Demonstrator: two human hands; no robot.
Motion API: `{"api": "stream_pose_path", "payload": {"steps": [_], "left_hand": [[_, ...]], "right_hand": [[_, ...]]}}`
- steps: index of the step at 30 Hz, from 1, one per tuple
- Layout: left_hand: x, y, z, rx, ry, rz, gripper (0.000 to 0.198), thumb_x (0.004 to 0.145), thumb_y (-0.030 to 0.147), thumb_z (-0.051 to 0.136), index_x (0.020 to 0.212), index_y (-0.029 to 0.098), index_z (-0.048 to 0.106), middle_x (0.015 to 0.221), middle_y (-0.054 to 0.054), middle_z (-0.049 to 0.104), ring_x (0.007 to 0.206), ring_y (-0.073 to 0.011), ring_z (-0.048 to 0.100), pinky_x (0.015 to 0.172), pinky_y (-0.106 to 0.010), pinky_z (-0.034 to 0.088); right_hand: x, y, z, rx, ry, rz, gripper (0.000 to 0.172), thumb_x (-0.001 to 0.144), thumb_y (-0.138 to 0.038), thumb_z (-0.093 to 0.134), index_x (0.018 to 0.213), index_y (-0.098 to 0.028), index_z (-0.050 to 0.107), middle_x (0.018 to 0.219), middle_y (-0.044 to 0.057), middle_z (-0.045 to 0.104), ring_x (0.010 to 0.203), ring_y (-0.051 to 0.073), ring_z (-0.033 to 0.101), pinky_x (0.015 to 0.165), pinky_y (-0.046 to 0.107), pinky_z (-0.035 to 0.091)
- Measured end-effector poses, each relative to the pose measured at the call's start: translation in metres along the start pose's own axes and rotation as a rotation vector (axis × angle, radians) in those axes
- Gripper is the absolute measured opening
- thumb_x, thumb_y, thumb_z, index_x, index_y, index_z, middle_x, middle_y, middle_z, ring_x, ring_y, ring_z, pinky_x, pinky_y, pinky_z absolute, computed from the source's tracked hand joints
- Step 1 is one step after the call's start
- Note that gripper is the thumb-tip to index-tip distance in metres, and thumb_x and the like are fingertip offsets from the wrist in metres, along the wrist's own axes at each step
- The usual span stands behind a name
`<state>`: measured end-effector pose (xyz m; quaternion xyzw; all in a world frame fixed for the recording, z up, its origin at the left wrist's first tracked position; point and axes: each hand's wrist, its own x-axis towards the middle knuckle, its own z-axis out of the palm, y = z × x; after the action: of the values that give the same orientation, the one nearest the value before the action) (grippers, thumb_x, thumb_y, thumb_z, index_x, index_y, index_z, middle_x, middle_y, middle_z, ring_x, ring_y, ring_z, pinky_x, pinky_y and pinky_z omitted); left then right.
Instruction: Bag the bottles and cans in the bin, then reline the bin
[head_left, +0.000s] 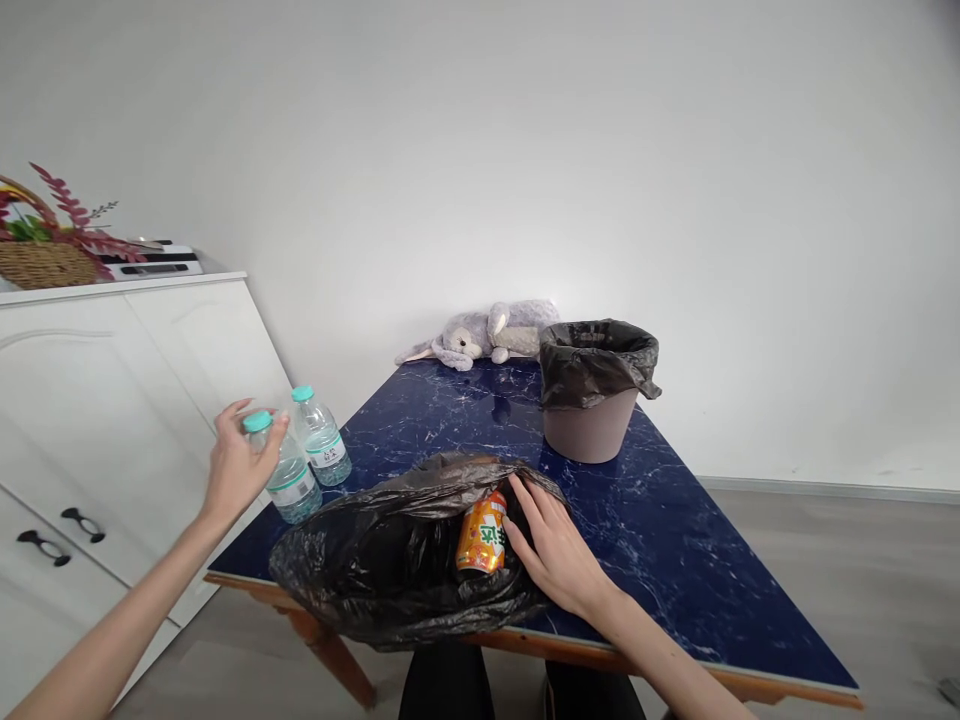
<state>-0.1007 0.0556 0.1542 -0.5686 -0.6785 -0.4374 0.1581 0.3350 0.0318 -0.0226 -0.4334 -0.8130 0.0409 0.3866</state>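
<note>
My left hand (241,462) curves loosely round the turquoise cap of the nearer clear plastic bottle (291,482), thumb and fingers apart. A second bottle (322,440) of the same kind stands upright just behind it. In front of me a black plastic bag (360,560) lies with its mouth spread open along the near table edge. An orange drink can (481,535) leans inside that mouth. My right hand (551,545) rests at the bag's right side, fingers stretched out over the plastic, with its thumb beside the can and perhaps touching it.
A bin (589,430) lined with a black bag stands on the right of the blue marbled table (675,560). At the far edge lies a grey plush rabbit (480,335). To the left is a white cabinet (112,400) carrying a wicker basket (49,265).
</note>
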Motion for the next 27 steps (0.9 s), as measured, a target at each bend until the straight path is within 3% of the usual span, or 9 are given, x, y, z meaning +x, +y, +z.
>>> {"api": "stream_pose_path", "payload": {"steps": [4,7,8,10,12,14,18,22,27], "left_hand": [[-0.010,0.030,-0.024,0.112,0.345,0.284,0.064,0.091,0.045,0.060,0.140,0.006,0.045,0.148,-0.026,0.048,0.145,-0.0388,0.044,0.120,-0.059,0.040],[-0.038,0.076,-0.046,0.044,0.441,0.490,0.034,0.093,0.037,0.059,0.124,0.022,0.057,0.125,-0.013,0.062,0.128,-0.0348,0.059,0.108,-0.056,0.052],[-0.051,0.094,-0.051,-0.005,0.340,0.562,0.021,0.095,0.031,0.059,0.116,0.028,0.060,0.109,-0.006,0.067,0.113,-0.0309,0.067,0.102,-0.052,0.056],[-0.079,0.128,-0.056,-0.076,-0.039,0.757,0.018,0.097,0.022,0.059,0.110,0.034,0.063,0.096,0.002,0.072,0.092,-0.0241,0.073,0.089,-0.041,0.060],[-0.104,0.157,-0.052,-0.082,-0.365,0.898,0.025,0.099,0.020,0.059,0.120,0.034,0.064,0.106,0.000,0.076,0.096,-0.0233,0.074,0.088,-0.038,0.060],[-0.119,0.175,-0.039,-0.028,-0.541,1.025,0.035,0.101,0.013,0.054,0.130,0.030,0.063,0.119,-0.004,0.076,0.107,-0.0239,0.073,0.096,-0.038,0.059],[-0.126,0.183,-0.002,0.164,-0.658,1.276,0.045,0.093,0.003,0.061,0.134,0.024,0.063,0.152,-0.011,0.063,0.136,-0.0306,0.062,0.111,-0.047,0.052],[-0.129,0.175,0.036,0.253,-0.692,1.404,0.046,0.087,0.009,0.077,0.129,0.025,0.065,0.169,-0.011,0.045,0.155,-0.0338,0.044,0.125,-0.052,0.040],[-0.129,0.169,0.064,0.137,-0.677,1.434,0.034,0.098,0.012,0.068,0.129,0.026,0.068,0.159,-0.005,0.059,0.155,-0.0233,0.046,0.133,-0.046,0.029]], "right_hand": [[0.001,-0.001,-0.001,0.009,-0.007,0.015,0.064,0.113,-0.044,0.040,0.171,-0.024,0.024,0.162,0.016,0.050,0.151,0.030,0.047,0.122,0.053,0.047],[0.001,-0.002,-0.002,0.021,-0.022,0.020,0.062,0.113,-0.045,0.039,0.170,-0.022,0.028,0.162,0.016,0.050,0.152,0.031,0.047,0.123,0.054,0.045],[0.001,-0.002,-0.003,0.023,-0.029,0.020,0.062,0.113,-0.045,0.039,0.170,-0.021,0.029,0.162,0.017,0.050,0.151,0.031,0.047,0.124,0.054,0.044],[0.002,-0.002,-0.003,0.023,-0.036,0.018,0.062,0.113,-0.045,0.038,0.170,-0.021,0.028,0.162,0.017,0.050,0.151,0.031,0.047,0.124,0.054,0.044],[0.002,-0.002,-0.004,0.020,-0.033,0.011,0.063,0.113,-0.044,0.038,0.171,-0.022,0.025,0.163,0.016,0.049,0.152,0.030,0.046,0.124,0.054,0.045],[0.002,-0.002,-0.004,0.017,-0.028,-0.001,0.063,0.113,-0.044,0.038,0.171,-0.023,0.023,0.163,0.016,0.049,0.152,0.030,0.046,0.123,0.054,0.045],[0.001,-0.002,-0.004,0.027,-0.028,-0.006,0.062,0.114,-0.044,0.038,0.170,-0.022,0.025,0.163,0.016,0.049,0.151,0.030,0.048,0.123,0.054,0.045],[-0.001,0.000,-0.002,0.026,-0.051,-0.006,0.060,0.114,-0.044,0.038,0.168,-0.020,0.030,0.164,0.016,0.048,0.152,0.030,0.046,0.123,0.053,0.045],[-0.001,0.004,0.003,0.012,-0.052,-0.014,0.055,0.115,-0.042,0.035,0.164,-0.018,0.039,0.161,0.016,0.052,0.151,0.029,0.048,0.123,0.053,0.045]]}}
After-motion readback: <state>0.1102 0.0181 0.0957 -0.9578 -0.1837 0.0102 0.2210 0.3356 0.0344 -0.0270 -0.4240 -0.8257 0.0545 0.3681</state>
